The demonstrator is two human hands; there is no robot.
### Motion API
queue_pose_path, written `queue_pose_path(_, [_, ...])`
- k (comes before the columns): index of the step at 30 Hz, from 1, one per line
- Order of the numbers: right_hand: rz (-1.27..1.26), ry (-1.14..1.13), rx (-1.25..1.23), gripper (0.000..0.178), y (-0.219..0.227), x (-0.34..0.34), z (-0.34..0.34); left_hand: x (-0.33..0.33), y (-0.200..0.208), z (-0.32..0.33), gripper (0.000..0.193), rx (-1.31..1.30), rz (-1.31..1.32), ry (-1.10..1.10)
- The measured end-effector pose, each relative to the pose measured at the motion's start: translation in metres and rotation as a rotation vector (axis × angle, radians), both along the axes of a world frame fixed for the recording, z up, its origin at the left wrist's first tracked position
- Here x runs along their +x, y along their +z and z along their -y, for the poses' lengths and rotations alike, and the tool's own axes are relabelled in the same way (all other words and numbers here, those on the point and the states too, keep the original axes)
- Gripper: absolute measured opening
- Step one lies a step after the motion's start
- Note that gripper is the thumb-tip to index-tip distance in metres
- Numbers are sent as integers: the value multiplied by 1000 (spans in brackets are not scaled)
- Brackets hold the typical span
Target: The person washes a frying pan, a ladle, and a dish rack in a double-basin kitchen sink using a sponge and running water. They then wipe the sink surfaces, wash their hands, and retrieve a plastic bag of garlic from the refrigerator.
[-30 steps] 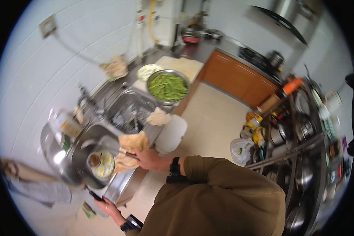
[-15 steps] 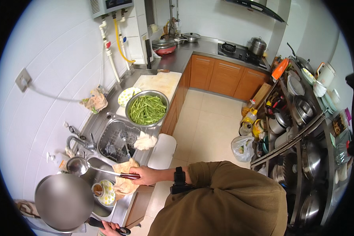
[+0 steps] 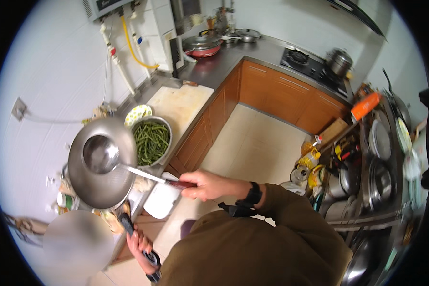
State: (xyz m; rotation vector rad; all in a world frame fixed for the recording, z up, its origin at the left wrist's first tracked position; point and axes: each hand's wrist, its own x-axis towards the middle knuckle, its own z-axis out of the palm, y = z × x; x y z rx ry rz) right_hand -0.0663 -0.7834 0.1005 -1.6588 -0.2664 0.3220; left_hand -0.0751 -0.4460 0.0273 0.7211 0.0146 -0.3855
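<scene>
My left hand (image 3: 140, 240) is closed round the black handle of a grey metal wok (image 3: 93, 190). The wok is raised above the sink area, its hollow side facing me. In my right hand (image 3: 200, 185) is a steel ladle (image 3: 101, 153), gripped by its dark red handle. The ladle's bowl lies over the wok's inside; whether they touch I cannot tell. Just right of the wok stands a metal bowl (image 3: 169, 148) of green beans (image 3: 151, 142), partly covered by the wok's rim. Most of the sink is hidden behind the wok.
A white cutting board (image 3: 183, 100) with a cleaver (image 3: 174, 82) lies beyond the beans, beside a patterned plate (image 3: 138, 114). A white bin lid (image 3: 161, 199) juts below the counter edge. Racks of pots (image 3: 341, 183) line the right side. A blurred round patch covers the lower left.
My left hand has lifted the wok up and away from me, over the sink. My right hand has brought the ladle up over the wok. The view has shifted.
</scene>
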Motion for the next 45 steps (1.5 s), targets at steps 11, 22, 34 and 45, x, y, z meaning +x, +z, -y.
queue_pose_path(11, [-320, -517, 20, 13, -44, -34, 219, 70, 11, 275, 14, 112, -209, -639])
queue_pose_path(22, [-442, -812, -115, 24, -70, 43, 492, 216, -49, 575, 13, 194, -310, -1099])
queue_pose_path(34, [-422, -1039, -24, 23, -76, 141, 729, 370, -64, 884, 12, 147, -114, -1170])
queue_pose_path(45, [-391, -980, -137, 27, -99, 249, 968, 438, -96, 1110, 9, 92, -166, -984])
